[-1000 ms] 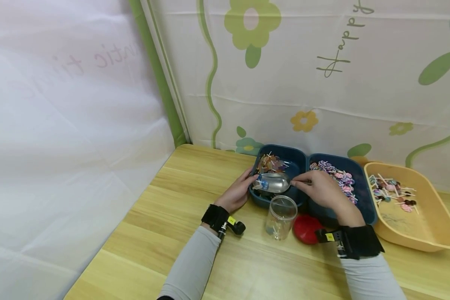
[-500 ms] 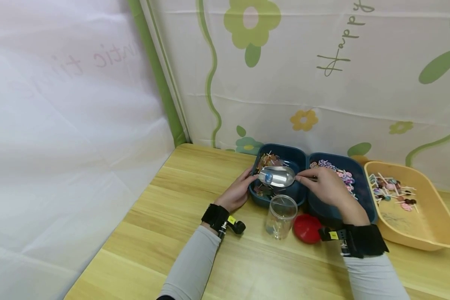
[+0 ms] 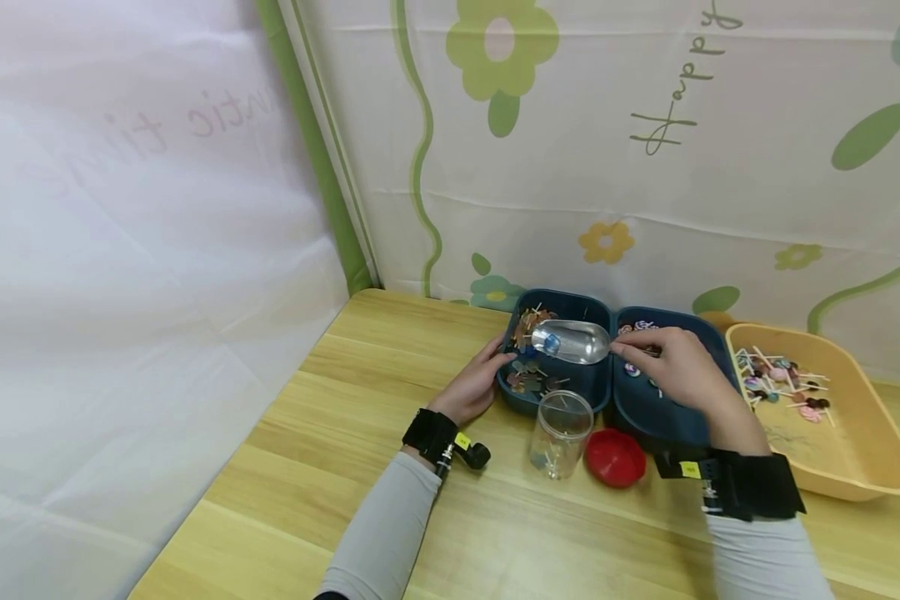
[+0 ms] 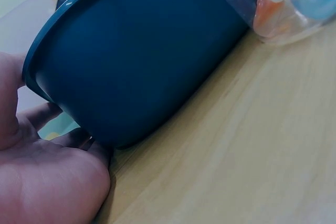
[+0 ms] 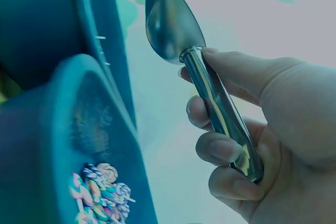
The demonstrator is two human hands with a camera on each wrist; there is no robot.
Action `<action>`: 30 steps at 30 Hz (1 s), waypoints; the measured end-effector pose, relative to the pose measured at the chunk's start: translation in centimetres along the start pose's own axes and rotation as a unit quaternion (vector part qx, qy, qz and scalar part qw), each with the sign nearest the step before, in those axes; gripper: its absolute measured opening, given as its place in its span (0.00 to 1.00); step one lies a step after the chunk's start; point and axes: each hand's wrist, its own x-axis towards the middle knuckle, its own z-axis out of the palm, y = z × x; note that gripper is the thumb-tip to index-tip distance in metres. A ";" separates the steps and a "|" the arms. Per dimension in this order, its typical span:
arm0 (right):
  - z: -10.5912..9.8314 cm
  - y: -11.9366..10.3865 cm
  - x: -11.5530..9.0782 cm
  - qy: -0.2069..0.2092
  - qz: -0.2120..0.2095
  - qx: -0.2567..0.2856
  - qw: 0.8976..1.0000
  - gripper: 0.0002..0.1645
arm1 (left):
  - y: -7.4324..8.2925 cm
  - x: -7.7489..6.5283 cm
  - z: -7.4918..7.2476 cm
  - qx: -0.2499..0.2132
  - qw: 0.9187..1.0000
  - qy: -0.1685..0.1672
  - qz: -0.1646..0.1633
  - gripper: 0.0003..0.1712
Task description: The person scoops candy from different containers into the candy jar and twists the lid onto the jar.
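My right hand (image 3: 678,371) grips the handle of a metal scoop (image 3: 587,342), its fingers curled round it in the right wrist view. A blue lollipop (image 3: 552,342) lies in the scoop, which hovers over the left navy bin (image 3: 589,382). That bin holds translucent lollipops (image 3: 528,379), orange and brown ones among them. With my left hand (image 3: 472,387) I grip the bin's left side, thumb at the rim and fingers against the outer wall in the left wrist view. A clear plastic jar (image 3: 562,433) stands lidless in front, with a few candies at its bottom.
A red lid (image 3: 616,458) lies right of the jar. The second navy bin (image 3: 667,421) holds swirl lollipops (image 5: 105,198). Farther right, a yellow bin (image 3: 862,433) contains several round lollipops (image 3: 780,379). A printed curtain (image 3: 525,192) hangs behind the wooden table (image 3: 330,433).
My right hand has drawn the scoop up and to the right, and the blue lollipop in it now shows farther from the left rim. The left hand stays on the bin.
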 end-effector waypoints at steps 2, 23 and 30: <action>-0.5 0.0 -0.3 0.003 -0.008 0.011 1.000 0.17 | -0.1 0.0 0.0 0.001 1.000 0.003 -0.001 0.33; -7.4 -3.0 -6.1 -0.038 -0.048 -0.079 0.995 0.11 | 0.1 0.1 0.0 -0.008 1.000 0.005 -0.005 0.34; -7.6 -4.2 -6.8 -0.044 -0.030 -0.143 0.988 0.09 | -0.1 0.3 -0.2 -0.012 1.000 -0.006 -0.003 0.34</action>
